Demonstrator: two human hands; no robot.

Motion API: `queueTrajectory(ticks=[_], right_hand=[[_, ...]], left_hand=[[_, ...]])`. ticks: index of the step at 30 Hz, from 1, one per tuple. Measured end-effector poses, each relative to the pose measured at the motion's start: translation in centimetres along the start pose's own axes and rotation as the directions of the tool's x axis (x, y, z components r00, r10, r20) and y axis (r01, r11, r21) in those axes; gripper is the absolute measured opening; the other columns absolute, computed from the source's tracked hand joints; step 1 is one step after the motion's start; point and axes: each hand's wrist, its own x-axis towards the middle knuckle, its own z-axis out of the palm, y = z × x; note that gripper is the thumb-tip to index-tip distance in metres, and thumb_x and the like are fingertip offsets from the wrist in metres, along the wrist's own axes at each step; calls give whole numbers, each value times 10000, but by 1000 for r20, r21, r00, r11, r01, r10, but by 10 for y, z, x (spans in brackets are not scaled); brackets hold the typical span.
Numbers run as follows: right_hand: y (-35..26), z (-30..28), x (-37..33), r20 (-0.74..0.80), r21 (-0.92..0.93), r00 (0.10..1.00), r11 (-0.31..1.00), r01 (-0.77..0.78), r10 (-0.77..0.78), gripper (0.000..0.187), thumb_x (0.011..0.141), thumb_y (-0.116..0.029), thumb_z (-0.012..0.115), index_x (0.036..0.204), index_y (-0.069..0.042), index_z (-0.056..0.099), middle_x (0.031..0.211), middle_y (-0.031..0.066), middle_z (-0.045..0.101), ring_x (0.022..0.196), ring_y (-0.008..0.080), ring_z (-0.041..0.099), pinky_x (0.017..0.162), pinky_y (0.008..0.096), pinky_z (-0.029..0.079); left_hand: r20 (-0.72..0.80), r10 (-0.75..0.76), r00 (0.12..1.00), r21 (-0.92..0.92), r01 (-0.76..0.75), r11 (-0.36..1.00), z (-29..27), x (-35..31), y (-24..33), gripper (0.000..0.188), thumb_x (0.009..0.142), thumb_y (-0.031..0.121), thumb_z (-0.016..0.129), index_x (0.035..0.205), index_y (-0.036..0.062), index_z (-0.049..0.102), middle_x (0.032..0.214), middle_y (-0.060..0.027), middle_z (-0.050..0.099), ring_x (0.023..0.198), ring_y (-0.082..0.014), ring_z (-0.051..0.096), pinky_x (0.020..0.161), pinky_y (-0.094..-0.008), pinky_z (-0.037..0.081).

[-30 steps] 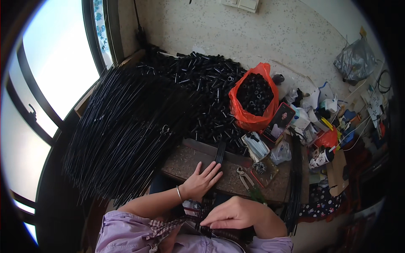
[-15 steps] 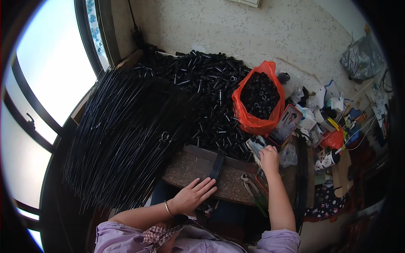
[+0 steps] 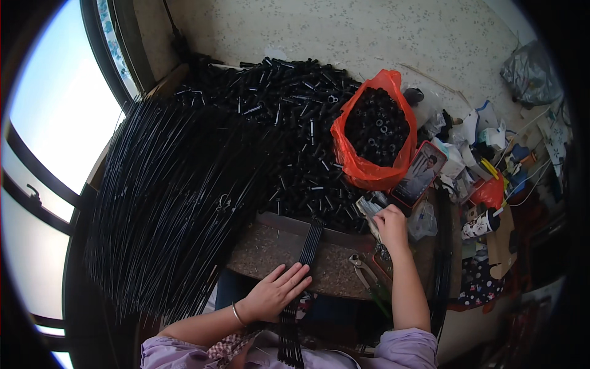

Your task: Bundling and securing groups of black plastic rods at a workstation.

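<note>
My left hand (image 3: 276, 292) lies flat, fingers stretched out, across a row of thin black rods (image 3: 311, 241) side by side at the table's front edge. Past the hand, the rods' hooked lower ends (image 3: 289, 338) hang over my lap. My right hand (image 3: 392, 226) is closed, fingertips bent together at a small open container (image 3: 370, 210) with pale contents. Whatever it pinches is hidden. Pliers with green handles (image 3: 362, 270) rest just below it. Beyond the rods lies a heap of short black tubes (image 3: 295, 92).
A big bundle of long black rods (image 3: 160, 209) covers the left side. An orange-red plastic bag (image 3: 369, 175) of black parts stands behind a phone (image 3: 419, 175) showing a picture. Clutter with a patterned cup (image 3: 479, 224) fills the right. A low metal strip (image 3: 344, 237) borders the heap.
The whole view has shifted slightly. The rods' hooked ends now show below my left hand, over my lap. My right hand stays at the small container, its fingers still bent together.
</note>
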Motion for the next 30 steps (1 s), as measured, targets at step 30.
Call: queueTrajectory(ticks=[30], right_hand=[[-73,29,-16,82,330,962,918,221,-262,146,760,5,603,900,-9,640,776,118,569,720,285,578,641,340,471]], left_hand=[[-50,-21,999,-31,19,999,1,-1,-1,827,696,283,585,1397,26,232,1462,-185,195,1361,-304,191,1075,-439,180]])
